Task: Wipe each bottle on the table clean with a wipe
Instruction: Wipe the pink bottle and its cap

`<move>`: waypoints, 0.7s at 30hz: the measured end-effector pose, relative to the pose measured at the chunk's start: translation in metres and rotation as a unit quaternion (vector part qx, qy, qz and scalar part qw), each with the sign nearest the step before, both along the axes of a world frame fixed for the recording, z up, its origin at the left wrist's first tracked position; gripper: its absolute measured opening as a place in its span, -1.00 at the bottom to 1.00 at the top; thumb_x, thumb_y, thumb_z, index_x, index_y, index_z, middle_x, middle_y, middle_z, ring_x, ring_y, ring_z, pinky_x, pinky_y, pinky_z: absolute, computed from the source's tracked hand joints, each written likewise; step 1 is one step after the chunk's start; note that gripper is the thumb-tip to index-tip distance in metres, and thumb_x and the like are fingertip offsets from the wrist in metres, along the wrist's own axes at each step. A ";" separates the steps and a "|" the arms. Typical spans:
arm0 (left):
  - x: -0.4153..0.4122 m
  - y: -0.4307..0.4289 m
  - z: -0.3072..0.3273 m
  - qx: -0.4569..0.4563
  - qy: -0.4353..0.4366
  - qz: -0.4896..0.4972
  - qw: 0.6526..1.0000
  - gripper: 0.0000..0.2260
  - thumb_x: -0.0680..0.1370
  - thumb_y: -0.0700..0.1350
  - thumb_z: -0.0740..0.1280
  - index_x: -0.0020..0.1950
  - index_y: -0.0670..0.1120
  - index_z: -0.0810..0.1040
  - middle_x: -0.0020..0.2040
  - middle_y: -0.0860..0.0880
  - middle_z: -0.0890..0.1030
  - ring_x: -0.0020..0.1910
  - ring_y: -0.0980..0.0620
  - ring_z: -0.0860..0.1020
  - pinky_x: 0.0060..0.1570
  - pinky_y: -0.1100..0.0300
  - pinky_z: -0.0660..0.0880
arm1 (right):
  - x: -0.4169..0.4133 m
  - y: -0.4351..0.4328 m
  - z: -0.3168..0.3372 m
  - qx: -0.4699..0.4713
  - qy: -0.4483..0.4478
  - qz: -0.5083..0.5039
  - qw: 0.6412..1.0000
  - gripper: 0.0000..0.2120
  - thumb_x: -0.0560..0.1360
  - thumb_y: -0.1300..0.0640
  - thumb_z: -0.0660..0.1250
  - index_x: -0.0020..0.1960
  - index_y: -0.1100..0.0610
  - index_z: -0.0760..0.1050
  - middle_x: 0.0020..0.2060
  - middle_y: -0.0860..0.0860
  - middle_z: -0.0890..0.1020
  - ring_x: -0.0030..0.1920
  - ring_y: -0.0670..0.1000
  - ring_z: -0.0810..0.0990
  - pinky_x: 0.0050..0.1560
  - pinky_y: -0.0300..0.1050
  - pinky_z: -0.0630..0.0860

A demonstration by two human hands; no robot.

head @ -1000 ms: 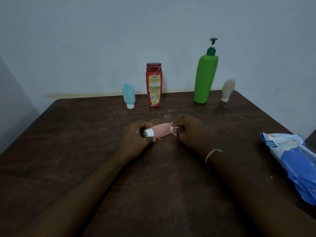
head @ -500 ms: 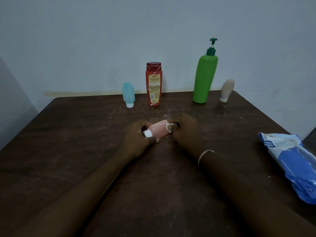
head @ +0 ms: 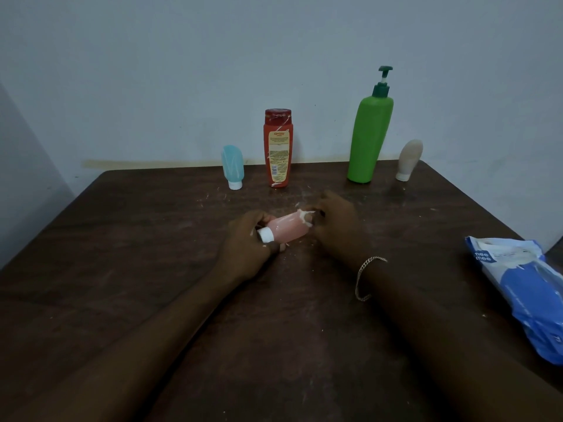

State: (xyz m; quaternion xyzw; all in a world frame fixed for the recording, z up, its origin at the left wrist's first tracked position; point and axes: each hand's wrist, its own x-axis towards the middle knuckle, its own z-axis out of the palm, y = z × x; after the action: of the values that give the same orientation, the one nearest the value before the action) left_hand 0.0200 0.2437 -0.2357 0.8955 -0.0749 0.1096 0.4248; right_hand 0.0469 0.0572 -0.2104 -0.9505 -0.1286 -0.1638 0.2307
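left hand (head: 245,243) clamps its grip on the cap end of the small pink plastic bottle (head: 288,228), steadying it in front of the tall red plastic bottle (head: 277,147), so the right hand (head: 336,228), grip pinching a white wipe (head: 305,215), can rub its base.

Wipes pack (head: 524,287) at table's (head: 122,269) right edge runs off frame. Red bottle's (head: 277,147) label unreadable. Right hand (head: 335,226) covers most of the wipe (head: 304,214).

I read: pink tube (head: 288,230), white cap | white wipe (head: 304,215) | light-blue tube (head: 233,164) | red-orange bottle (head: 277,147), yellow label | green pump bottle (head: 370,132) | beige tube (head: 409,158) | blue-and-white wipes pack (head: 524,287) | dark brown counter (head: 122,239), white flecks.
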 end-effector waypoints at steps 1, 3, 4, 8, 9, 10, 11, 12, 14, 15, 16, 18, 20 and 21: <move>0.000 0.000 0.000 0.002 -0.002 0.000 1.000 -0.60 0.34 -0.09 0.60 0.11 0.00 0.57 0.05 0.11 0.59 0.02 0.16 0.53 -0.10 0.26 0.47 | -0.001 0.005 0.000 -0.012 -0.002 0.003 1.000 -0.70 0.50 0.20 0.38 0.22 0.11 0.58 0.14 0.06 0.53 0.08 -0.01 0.51 0.01 -0.23 0.39; 0.000 0.000 -0.001 0.000 -0.005 0.001 1.000 -0.61 0.34 -0.09 0.60 0.11 -0.01 0.57 0.04 0.10 0.59 0.01 0.17 0.53 -0.09 0.26 0.48 | -0.006 0.018 -0.002 -0.057 -0.014 0.032 0.998 -0.73 0.47 0.20 0.40 0.16 0.13 0.59 0.10 0.05 0.51 0.05 0.02 0.51 -0.05 -0.20 0.39; 0.000 0.002 -0.001 -0.002 -0.007 0.001 1.000 -0.62 0.35 -0.09 0.60 0.11 -0.01 0.57 0.04 0.10 0.59 0.01 0.16 0.54 -0.08 0.25 0.49 | -0.009 0.022 -0.003 -0.070 -0.021 0.048 0.996 -0.74 0.46 0.20 0.41 0.15 0.13 0.59 0.08 0.05 0.50 0.03 0.03 0.51 -0.07 -0.20 0.36; -0.001 0.001 0.000 -0.009 -0.015 -0.009 1.000 -0.62 0.34 -0.09 0.60 0.10 0.01 0.58 0.03 0.11 0.61 -0.01 0.18 0.55 -0.10 0.24 0.50 | -0.004 0.005 0.004 -0.016 -0.002 0.024 1.000 -0.67 0.48 0.24 0.39 0.24 0.11 0.57 0.16 0.08 0.52 0.11 0.03 0.52 0.04 -0.21 0.41; -0.001 0.000 -0.001 -0.007 -0.015 -0.012 1.000 -0.62 0.34 -0.08 0.60 0.10 0.00 0.58 0.02 0.11 0.60 -0.01 0.19 0.54 -0.11 0.26 0.48 | -0.005 0.004 0.005 -0.010 0.001 0.016 1.000 -0.67 0.48 0.24 0.39 0.24 0.12 0.56 0.18 0.08 0.52 0.13 0.04 0.52 0.06 -0.21 0.43; 0.000 0.000 -0.001 -0.003 -0.015 -0.010 1.000 -0.62 0.34 -0.08 0.60 0.11 0.00 0.58 0.02 0.12 0.59 -0.01 0.19 0.54 -0.12 0.27 0.46 | -0.007 0.009 0.007 -0.025 0.006 0.015 1.000 -0.68 0.48 0.22 0.39 0.23 0.13 0.55 0.19 0.07 0.50 0.14 0.04 0.51 0.08 -0.19 0.44; 0.001 0.000 -0.002 -0.002 -0.016 -0.005 1.000 -0.62 0.35 -0.07 0.59 0.11 0.00 0.58 0.02 0.13 0.59 -0.01 0.19 0.53 -0.12 0.27 0.46 | -0.011 0.018 0.009 -0.054 0.008 0.023 0.998 -0.68 0.48 0.19 0.40 0.23 0.13 0.54 0.19 0.06 0.49 0.16 0.04 0.50 0.11 -0.16 0.45; 0.001 0.000 -0.003 -0.004 -0.017 0.001 1.000 -0.63 0.36 -0.07 0.58 0.12 0.00 0.58 0.02 0.12 0.59 -0.01 0.18 0.54 -0.10 0.26 0.48 | -0.015 0.029 0.010 -0.079 0.011 0.039 0.996 -0.66 0.47 0.17 0.42 0.23 0.13 0.53 0.20 0.06 0.47 0.17 0.05 0.49 0.14 -0.12 0.45; 0.001 0.001 -0.003 -0.018 -0.018 0.009 1.000 -0.68 0.40 -0.09 0.55 0.11 -0.02 0.58 0.00 0.10 0.61 -0.02 0.16 0.57 -0.06 0.22 0.53 | -0.021 0.044 0.006 -0.084 0.008 0.071 0.994 -0.61 0.41 0.15 0.47 0.22 0.13 0.53 0.23 0.08 0.47 0.19 0.08 0.48 0.18 -0.06 0.45; -0.001 0.002 -0.002 -0.026 -0.018 0.008 0.999 -0.70 0.41 -0.11 0.54 0.11 -0.02 0.58 0.00 0.10 0.61 -0.02 0.16 0.57 -0.06 0.23 0.54 | -0.020 0.045 0.005 -0.078 0.000 0.078 0.994 -0.61 0.40 0.16 0.48 0.21 0.14 0.54 0.24 0.09 0.47 0.19 0.08 0.48 0.17 -0.07 0.46; -0.002 0.001 0.000 -0.028 -0.016 0.004 0.999 -0.69 0.40 -0.12 0.55 0.10 -0.02 0.58 0.00 0.11 0.61 -0.02 0.17 0.57 -0.07 0.25 0.53 | -0.018 0.040 0.005 -0.074 -0.005 0.074 0.994 -0.63 0.41 0.17 0.47 0.20 0.14 0.55 0.22 0.10 0.48 0.16 0.07 0.49 0.13 -0.11 0.45; -0.004 0.001 0.002 -0.026 -0.015 -0.005 1.000 -0.64 0.37 -0.13 0.58 0.11 -0.02 0.58 0.02 0.10 0.60 -0.01 0.16 0.56 -0.06 0.22 0.53 | -0.012 0.021 0.005 -0.045 -0.013 0.048 0.998 -0.70 0.45 0.22 0.43 0.18 0.15 0.58 0.14 0.07 0.52 0.07 0.00 0.50 0.00 -0.22 0.38; -0.002 0.000 0.001 -0.018 -0.013 -0.009 1.000 -0.61 0.35 -0.12 0.59 0.13 -0.01 0.58 0.07 0.09 0.60 0.03 0.13 0.55 -0.03 0.16 0.55 | -0.007 0.002 0.006 -0.006 -0.018 0.017 1.000 -0.73 0.46 0.25 0.41 0.16 0.17 0.61 0.09 0.10 0.57 -0.04 -0.09 0.45 -0.06 -0.29 0.29; -0.001 0.000 0.001 -0.014 -0.010 -0.010 1.000 -0.60 0.35 -0.11 0.59 0.14 0.01 0.58 0.09 0.09 0.59 0.05 0.13 0.54 -0.01 0.16 0.55 | -0.006 -0.005 0.005 0.002 -0.023 0.009 1.000 -0.74 0.46 0.25 0.42 0.14 0.17 0.62 0.07 0.12 0.59 -0.07 -0.11 0.41 -0.10 -0.31 0.27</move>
State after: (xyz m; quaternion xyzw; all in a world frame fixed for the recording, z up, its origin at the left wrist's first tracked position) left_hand 0.0193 0.2439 -0.2351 0.8874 -0.0864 0.1150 0.4379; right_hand 0.0407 0.0526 -0.2049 -0.9448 -0.1425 -0.1837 0.2309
